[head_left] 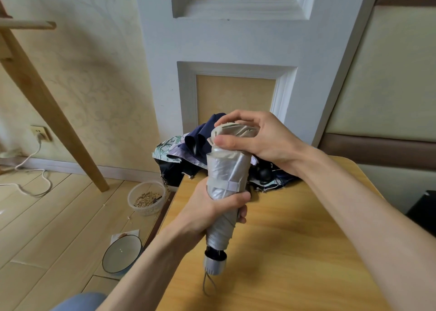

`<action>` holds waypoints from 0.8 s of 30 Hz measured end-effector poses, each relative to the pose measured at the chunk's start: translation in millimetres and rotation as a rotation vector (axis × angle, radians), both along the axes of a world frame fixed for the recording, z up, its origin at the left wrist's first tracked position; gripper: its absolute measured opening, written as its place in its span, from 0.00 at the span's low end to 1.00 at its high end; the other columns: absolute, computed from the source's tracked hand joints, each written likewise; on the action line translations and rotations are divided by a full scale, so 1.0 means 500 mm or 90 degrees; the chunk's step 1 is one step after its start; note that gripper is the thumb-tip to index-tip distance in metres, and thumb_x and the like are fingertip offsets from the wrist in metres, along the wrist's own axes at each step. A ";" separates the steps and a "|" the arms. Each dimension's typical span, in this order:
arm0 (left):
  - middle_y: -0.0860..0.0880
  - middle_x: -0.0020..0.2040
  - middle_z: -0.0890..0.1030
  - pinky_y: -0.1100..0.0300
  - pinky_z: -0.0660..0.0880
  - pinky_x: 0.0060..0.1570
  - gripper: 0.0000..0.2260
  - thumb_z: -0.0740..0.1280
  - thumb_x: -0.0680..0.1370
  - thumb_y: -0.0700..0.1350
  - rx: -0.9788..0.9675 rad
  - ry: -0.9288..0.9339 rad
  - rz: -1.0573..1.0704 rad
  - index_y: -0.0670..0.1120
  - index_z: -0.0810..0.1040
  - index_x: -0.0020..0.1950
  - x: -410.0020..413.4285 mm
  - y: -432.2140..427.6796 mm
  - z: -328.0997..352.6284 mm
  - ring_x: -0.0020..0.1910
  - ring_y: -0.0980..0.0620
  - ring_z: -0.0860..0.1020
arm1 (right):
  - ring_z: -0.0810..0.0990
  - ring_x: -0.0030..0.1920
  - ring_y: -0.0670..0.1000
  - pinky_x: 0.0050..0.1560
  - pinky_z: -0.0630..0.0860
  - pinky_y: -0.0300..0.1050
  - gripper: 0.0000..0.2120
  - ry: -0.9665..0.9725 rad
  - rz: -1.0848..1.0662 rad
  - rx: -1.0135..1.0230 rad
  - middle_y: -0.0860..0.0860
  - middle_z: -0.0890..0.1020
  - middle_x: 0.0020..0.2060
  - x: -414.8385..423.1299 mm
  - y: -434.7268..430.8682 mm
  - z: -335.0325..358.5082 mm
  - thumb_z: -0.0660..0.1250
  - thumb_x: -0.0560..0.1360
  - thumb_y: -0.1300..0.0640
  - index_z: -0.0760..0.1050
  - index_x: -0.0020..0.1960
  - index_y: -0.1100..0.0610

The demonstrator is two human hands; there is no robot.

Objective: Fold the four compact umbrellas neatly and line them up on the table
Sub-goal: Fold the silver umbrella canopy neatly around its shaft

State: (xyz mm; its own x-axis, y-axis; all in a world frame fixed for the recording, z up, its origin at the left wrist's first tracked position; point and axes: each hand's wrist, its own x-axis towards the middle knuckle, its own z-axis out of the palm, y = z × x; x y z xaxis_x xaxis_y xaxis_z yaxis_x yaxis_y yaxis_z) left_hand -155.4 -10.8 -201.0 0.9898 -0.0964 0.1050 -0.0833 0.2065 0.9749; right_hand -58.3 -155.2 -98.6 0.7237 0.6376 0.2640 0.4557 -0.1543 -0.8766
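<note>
One silver umbrella (227, 169), rolled and strapped, is held near upright above the bench (295, 240). The left hand (212, 211) clamps its fingers (236, 198) on the lower half, and the right hand (259, 138) clamps the top. Behind the umbrella, on the bench's far edge, lies a heap (188, 150) of unfolded umbrellas; their number cannot be told.

Rolled silver umbrella (225, 176) upright; unfolded umbrellas (188, 155) heaped behind.

Bare yellow wooden surface (295, 240) across the lower right offers open passage. A heap of unfolded dark-blue and floral fabric umbrellas (186, 152) blocks its far edge at centre, backed by the white panelled wall (236, 42).
</note>
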 end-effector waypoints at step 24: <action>0.50 0.34 0.78 0.63 0.75 0.31 0.17 0.73 0.73 0.43 -0.225 0.024 -0.103 0.39 0.73 0.56 -0.002 0.044 0.020 0.29 0.54 0.73 | 0.87 0.48 0.57 0.64 0.79 0.58 0.08 0.365 0.146 0.112 0.59 0.87 0.46 -0.055 -0.017 -0.169 0.69 0.80 0.55 0.86 0.52 0.57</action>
State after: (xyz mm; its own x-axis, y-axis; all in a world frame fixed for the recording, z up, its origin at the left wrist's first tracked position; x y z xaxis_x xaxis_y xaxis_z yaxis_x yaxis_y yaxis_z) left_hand -156.4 11.3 -191.0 0.9687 -0.2151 0.1242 0.0115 0.5383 0.8427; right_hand -85.7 -163.9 -183.3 0.6310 0.7757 -0.0093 -0.0884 0.0600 -0.9943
